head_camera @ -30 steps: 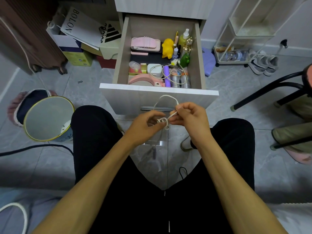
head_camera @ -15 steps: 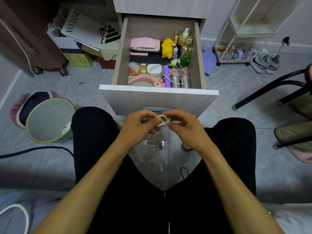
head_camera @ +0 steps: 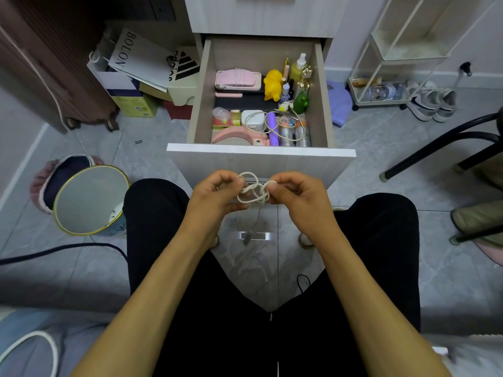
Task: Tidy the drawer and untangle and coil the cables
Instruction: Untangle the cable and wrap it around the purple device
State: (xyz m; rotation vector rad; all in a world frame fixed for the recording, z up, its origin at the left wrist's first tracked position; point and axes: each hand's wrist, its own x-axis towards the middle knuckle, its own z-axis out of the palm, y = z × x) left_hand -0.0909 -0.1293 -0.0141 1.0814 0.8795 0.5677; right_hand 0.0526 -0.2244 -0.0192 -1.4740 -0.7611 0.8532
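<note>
Still mid-untangle: thin white cable (head_camera: 253, 193) knotted in loose loops between the hands, held in the air just before the front of the open pale wooden drawer (head_camera: 261, 155), plug end dangling below. Left hand (head_camera: 217, 194) and right hand (head_camera: 295, 195) each pinching a loop with curled fingers. Not yet coiled. Inside the drawer, another white cable (head_camera: 272, 122) draped over white charger block (head_camera: 253, 118) and clear bottles — probably next, along with general sorting.

A single head-worn view looks forward and down, close over the lap, facing the open drawer (head_camera: 261, 152).
</note>
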